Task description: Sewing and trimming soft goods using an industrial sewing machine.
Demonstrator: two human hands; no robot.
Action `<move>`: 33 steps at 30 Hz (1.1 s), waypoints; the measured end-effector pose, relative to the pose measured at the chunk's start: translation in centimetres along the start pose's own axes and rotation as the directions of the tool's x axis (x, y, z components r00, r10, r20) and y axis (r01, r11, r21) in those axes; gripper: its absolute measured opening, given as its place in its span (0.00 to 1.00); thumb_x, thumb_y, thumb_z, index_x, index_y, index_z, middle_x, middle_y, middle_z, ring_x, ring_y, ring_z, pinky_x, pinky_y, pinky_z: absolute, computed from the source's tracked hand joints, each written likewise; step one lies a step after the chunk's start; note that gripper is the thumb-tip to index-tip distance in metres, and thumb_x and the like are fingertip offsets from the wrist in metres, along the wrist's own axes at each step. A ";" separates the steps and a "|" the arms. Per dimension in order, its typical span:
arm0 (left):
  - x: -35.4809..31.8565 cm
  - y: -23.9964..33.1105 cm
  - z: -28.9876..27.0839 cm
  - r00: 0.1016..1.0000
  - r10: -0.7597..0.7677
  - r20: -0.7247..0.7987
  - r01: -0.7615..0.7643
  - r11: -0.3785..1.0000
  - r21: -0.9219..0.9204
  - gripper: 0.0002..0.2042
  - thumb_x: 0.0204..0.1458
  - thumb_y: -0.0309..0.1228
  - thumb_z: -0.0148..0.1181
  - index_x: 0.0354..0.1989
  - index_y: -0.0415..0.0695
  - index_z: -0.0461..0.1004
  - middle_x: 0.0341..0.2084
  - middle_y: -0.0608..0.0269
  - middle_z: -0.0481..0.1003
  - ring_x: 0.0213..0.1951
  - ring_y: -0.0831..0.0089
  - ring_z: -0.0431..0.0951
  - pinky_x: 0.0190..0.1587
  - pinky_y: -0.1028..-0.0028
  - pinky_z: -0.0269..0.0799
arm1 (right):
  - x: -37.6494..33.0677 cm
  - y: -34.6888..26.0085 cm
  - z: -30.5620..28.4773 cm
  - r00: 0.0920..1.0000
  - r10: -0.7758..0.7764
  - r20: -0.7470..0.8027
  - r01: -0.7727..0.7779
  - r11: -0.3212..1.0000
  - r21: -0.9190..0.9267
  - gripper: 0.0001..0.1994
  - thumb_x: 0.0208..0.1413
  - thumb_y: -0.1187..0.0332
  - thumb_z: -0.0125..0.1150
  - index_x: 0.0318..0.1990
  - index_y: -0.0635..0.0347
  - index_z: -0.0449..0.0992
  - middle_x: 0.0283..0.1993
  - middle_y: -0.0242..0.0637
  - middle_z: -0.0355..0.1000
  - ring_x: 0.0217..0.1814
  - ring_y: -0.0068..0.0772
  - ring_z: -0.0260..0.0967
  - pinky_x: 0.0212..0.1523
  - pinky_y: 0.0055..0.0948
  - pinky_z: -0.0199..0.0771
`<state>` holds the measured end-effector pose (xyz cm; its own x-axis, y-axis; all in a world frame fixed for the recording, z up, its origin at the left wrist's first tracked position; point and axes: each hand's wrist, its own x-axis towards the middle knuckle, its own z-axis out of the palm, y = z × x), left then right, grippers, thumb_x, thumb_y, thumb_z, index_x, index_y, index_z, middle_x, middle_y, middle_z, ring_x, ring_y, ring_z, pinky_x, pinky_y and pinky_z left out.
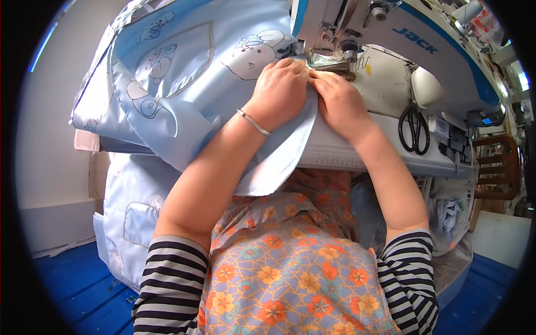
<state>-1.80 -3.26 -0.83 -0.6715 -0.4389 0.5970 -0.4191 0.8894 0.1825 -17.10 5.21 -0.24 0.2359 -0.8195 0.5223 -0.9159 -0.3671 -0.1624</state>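
Light blue fabric (206, 106) printed with cartoon animals spreads over the left of the sewing table, and one corner hangs past the front edge toward my lap. My left hand (281, 89) lies over the fabric's right edge, its fingers closed on it. Right beside it, my right hand (338, 100) pinches the same edge between thumb and fingers. Both sets of fingertips meet just in front of the presser foot of a white and blue sewing machine (385, 39). My hands hide the exact bit of edge they grip.
Black-handled scissors (414, 129) lie on the table to the right. A ruler strip (329, 159) runs along the table's front edge. More blue printed fabric (131, 206) hangs below on the left. A wooden chair (497, 167) stands at the far right.
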 end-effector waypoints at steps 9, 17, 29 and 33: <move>-5.1 3.1 -12.5 0.858 0.023 0.513 0.077 0.982 -0.172 0.19 0.51 0.40 0.57 0.42 0.35 0.73 0.43 0.49 0.73 0.49 0.54 0.72 0.55 0.59 0.65 | -0.6 -0.5 -0.1 0.999 -0.036 -0.023 0.036 0.999 -0.001 0.15 0.50 0.77 0.52 0.46 0.63 0.76 0.50 0.41 0.74 0.54 0.41 0.70 0.55 0.34 0.71; -10.2 3.7 -16.7 0.834 0.001 0.552 -0.058 0.995 0.086 0.27 0.39 0.28 0.59 0.53 0.35 0.68 0.46 0.52 0.73 0.49 0.58 0.73 0.58 0.59 0.64 | -2.2 -2.3 -1.1 0.997 -0.075 -0.026 0.076 0.997 0.031 0.15 0.47 0.79 0.53 0.43 0.61 0.78 0.48 0.40 0.75 0.51 0.39 0.72 0.53 0.33 0.73; -9.2 0.9 -15.8 0.883 0.045 0.466 -0.115 0.986 0.123 0.26 0.41 0.20 0.52 0.55 0.36 0.66 0.47 0.47 0.73 0.48 0.51 0.74 0.52 0.59 0.69 | -2.0 -2.7 -1.0 0.994 -0.100 -0.048 0.101 0.995 0.012 0.16 0.46 0.80 0.53 0.43 0.62 0.78 0.48 0.41 0.75 0.51 0.41 0.73 0.52 0.33 0.74; -8.5 -0.4 -14.8 0.913 0.049 0.404 -0.111 0.985 0.130 0.29 0.41 0.18 0.50 0.58 0.37 0.64 0.49 0.47 0.72 0.48 0.52 0.74 0.51 0.61 0.70 | -1.7 -2.9 -1.0 0.995 -0.087 -0.046 0.089 0.995 0.040 0.16 0.44 0.81 0.55 0.42 0.63 0.78 0.47 0.42 0.75 0.50 0.42 0.73 0.51 0.34 0.74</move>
<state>13.17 2.00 5.56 -0.8810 -0.4087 0.2384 -0.4182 0.9083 0.0117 -15.17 8.13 0.17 0.2997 -0.7633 0.5723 -0.8773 -0.4562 -0.1490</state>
